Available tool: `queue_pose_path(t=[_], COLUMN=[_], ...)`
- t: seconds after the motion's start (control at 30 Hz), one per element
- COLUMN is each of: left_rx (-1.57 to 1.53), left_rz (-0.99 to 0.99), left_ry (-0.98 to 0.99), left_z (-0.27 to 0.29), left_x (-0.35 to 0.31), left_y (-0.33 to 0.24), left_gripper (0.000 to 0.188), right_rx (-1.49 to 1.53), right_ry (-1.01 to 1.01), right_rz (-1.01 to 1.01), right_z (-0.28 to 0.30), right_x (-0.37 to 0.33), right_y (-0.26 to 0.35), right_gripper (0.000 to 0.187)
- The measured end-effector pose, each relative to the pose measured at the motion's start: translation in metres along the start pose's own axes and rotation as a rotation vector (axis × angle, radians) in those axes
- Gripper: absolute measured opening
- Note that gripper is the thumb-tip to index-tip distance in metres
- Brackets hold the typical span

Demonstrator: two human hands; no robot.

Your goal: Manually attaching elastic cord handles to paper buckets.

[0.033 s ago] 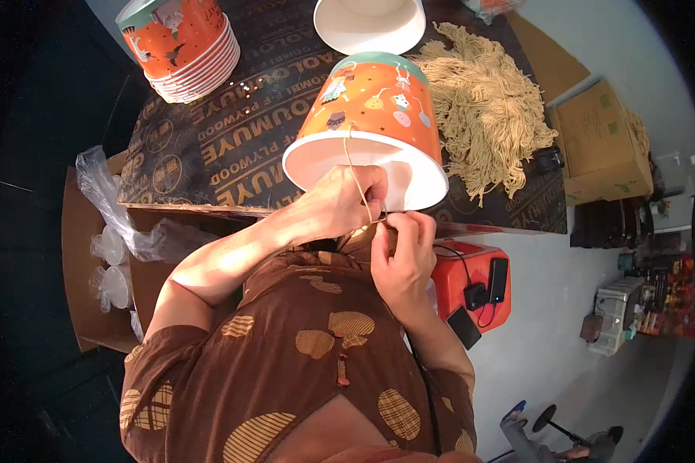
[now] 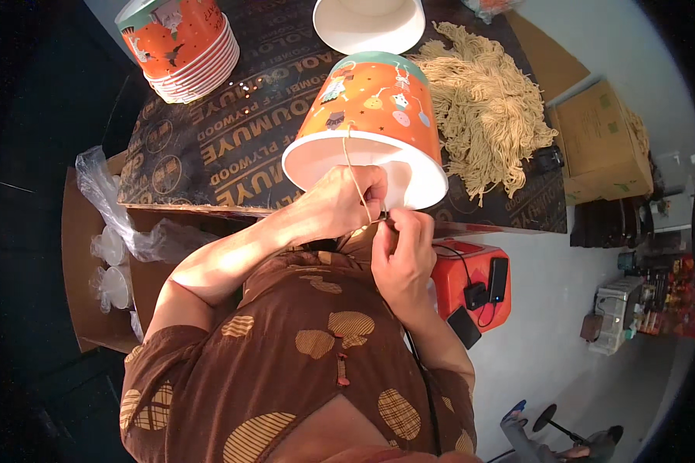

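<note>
An orange paper bucket with a green band and cartoon figures lies tilted on its side, its white mouth toward me. A thin cream cord comes from the bucket's wall near the rim and runs down across my left hand. That hand is closed, thumb and fingers pinching the cord in front of the mouth. Touching it from the right, my right hand is also closed, its fingertips pinched on the cord's lower part. The exact grip between the fingertips is partly hidden.
A stack of similar buckets stands at the far left of the dark plywood table; a white-lined bucket lies behind. Right of the work is a heap of cream cords. A red stool and cartons flank the table.
My right fingertips have shifted very slightly up beside the left ones. The bucket and my left hand stay in place.
</note>
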State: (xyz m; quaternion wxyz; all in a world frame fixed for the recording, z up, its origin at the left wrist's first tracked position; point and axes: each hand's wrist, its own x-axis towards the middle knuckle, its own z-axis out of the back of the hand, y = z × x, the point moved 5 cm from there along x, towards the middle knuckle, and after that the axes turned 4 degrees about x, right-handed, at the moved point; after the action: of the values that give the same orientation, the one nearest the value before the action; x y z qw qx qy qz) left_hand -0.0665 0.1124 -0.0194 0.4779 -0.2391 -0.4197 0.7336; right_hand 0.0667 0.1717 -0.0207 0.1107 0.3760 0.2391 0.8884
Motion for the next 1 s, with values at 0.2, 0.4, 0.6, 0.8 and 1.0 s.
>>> queue_pose_path(t=[0.2, 0.4, 0.6, 0.8, 1.0], left_rx=[0.006, -0.061, -0.044, -0.065, -0.105], left_rz=[0.025, 0.064, 0.084, 0.084, 0.116], left_ry=[0.006, -0.004, -0.011, 0.009, -0.029], left_z=[0.001, 0.000, 0.001, 0.000, -0.001], left_x=[-0.005, -0.004, -0.004, -0.005, -0.006], left_y=[-0.004, 0.003, 0.000, -0.001, 0.006], left_gripper=[0.005, 0.004, 0.004, 0.003, 0.003], right_rx=[-0.028, -0.027, -0.027, -0.061, -0.040], right_ry=[0.098, 0.088, 0.020, 0.157, 0.165], right_rz=[-0.009, -0.001, 0.010, -0.067, -0.073], right_z=[-0.013, -0.013, -0.007, -0.015, -0.012], right_x=[0.000, 0.001, 0.002, 0.003, 0.006], right_y=[-0.005, -0.004, -0.001, -0.003, 0.001], right_gripper=[0.028, 0.026, 0.028, 0.032, 0.029])
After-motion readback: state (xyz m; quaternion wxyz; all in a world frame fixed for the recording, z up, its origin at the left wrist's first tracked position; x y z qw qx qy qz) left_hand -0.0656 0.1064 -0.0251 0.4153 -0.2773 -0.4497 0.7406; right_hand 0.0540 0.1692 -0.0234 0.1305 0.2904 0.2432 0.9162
